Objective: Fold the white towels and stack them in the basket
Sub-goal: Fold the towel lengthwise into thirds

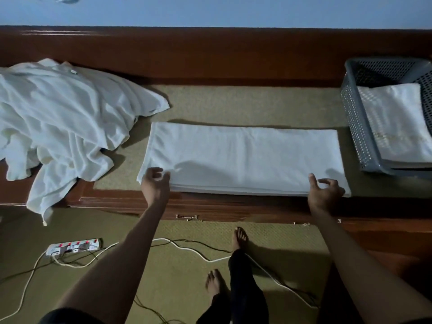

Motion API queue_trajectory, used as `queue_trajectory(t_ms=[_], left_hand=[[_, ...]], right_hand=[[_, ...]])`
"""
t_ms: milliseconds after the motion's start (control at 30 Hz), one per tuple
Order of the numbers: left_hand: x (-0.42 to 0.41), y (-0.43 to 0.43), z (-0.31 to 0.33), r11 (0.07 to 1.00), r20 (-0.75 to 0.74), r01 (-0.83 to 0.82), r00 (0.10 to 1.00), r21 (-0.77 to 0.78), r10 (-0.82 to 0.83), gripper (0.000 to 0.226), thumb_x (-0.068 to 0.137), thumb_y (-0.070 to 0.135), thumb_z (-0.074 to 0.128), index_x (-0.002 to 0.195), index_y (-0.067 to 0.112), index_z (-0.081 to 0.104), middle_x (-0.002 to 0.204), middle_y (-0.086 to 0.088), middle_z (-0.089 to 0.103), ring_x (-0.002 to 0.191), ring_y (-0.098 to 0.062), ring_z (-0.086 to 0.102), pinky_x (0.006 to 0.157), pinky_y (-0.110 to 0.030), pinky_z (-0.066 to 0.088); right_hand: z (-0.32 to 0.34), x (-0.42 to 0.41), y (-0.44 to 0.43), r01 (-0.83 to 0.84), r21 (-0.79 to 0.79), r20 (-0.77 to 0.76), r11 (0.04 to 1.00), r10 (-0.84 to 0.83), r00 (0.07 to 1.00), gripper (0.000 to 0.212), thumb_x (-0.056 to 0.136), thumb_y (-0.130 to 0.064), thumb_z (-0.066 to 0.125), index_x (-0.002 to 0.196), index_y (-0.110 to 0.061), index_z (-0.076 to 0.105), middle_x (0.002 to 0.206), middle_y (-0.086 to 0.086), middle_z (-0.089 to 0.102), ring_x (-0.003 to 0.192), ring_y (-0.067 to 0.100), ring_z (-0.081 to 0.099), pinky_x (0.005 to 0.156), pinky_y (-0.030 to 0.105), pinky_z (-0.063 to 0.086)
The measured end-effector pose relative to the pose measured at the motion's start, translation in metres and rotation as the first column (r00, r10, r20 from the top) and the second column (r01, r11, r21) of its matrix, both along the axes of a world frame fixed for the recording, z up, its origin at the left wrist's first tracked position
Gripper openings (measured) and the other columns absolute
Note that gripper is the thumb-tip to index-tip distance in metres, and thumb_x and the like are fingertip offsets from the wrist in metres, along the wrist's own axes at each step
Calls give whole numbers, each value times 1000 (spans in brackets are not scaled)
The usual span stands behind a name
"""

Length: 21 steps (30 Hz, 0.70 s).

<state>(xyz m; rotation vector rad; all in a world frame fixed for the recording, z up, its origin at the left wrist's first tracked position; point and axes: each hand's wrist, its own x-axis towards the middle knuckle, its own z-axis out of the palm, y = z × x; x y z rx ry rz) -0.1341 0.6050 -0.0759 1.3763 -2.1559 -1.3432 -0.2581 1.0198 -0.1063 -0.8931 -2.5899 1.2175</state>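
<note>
On olive-matted bench [233, 106]: folded towel [245, 155]; left hand [155, 182], right hand [323, 191] half-curled at corners, grip unclear.

Dim rm, blue wall [233, 10], wood bench [210, 54], green carpet floor [175, 288].

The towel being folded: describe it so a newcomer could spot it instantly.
On the long wooden platform, look at the green mat. The towel lies there as a flat long strip, unlike the crumpled pile at its left and the folded stack inside the grey basket at right.
</note>
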Motion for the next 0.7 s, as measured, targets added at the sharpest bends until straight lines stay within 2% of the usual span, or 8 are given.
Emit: queue_trajectory(t_ms=[67, 133, 167, 300, 367, 500, 600, 700], left_hand=[[0, -9, 1, 998, 1, -61, 998, 35, 61, 22, 85, 14, 77, 105, 13, 67, 98, -7, 69, 94, -29, 67, 84, -42, 55], [3, -16, 2, 996, 13, -69, 998, 49, 68, 26, 83, 9, 77, 106, 13, 66, 100, -8, 70, 94, -28, 67, 83, -42, 56], [4, -18, 2, 997, 19, -61, 998, 48, 61, 28, 82, 8, 78, 107, 12, 66, 100, -8, 70, 93, -28, 67, 82, -42, 55], [5, -21, 3, 999, 35, -49, 998, 20, 48, 32, 81, 6, 81, 108, 12, 66, 101, -7, 70, 94, -25, 66, 82, -38, 54], [7, -19, 3, 999, 36, -41, 999, -2, 41, 31, 81, 5, 81, 108, 10, 66, 100, -7, 70, 94, -25, 65, 83, -37, 52], [13, -15, -1, 991, 6, 28, 1000, -134, -27, 26, 80, 0, 80, 101, 5, 66, 97, -12, 67, 94, -30, 64, 83, -34, 45], [14, -4, -3, 957, 159, 139, 982, -253, -100, 28, 84, 5, 78, 108, 7, 64, 115, -17, 59, 98, -32, 57, 82, -36, 39], [12, 4, 4, 908, 345, 183, 938, -378, -45, 39, 83, 13, 75, 118, 19, 58, 126, -16, 46, 103, -40, 54, 73, -44, 41]], right_hand=[[1, -12, 7, 97, -33, 82, 995, -94, 992, 32, 86, -30, 78, 107, -12, 62, 132, 20, 49, 103, 26, 56, 94, 38, 47], [1, -18, 16, 112, -67, 105, 991, -104, 989, 29, 83, -17, 78, 104, -21, 57, 125, 13, 53, 104, 27, 60, 87, 31, 46], [0, -18, 21, 105, -85, 96, 991, -97, 991, 32, 81, -11, 77, 103, -20, 57, 118, 9, 54, 104, 28, 61, 84, 28, 43], [-4, -15, 34, 118, -129, 72, 985, -109, 991, 38, 78, 1, 79, 112, 4, 63, 103, 8, 55, 94, 18, 52, 79, 23, 39], [-7, -12, 38, 112, -131, 49, 985, -106, 993, 38, 75, 2, 81, 109, 6, 64, 100, 7, 55, 92, 18, 51, 79, 23, 39], [-10, -7, 41, 94, -137, 13, 986, -93, 996, 35, 73, 4, 83, 103, -3, 65, 98, 8, 57, 92, 24, 56, 76, 23, 40], [-8, -10, 39, 63, -94, 32, 994, -61, 998, 33, 74, 2, 83, 102, 0, 65, 97, 8, 58, 102, 36, 64, 82, 26, 41], [5, -9, 34, 6, 17, 97, 1000, -8, 995, 32, 78, -9, 83, 103, -4, 62, 102, 13, 59, 112, 37, 59, 90, 35, 43]])
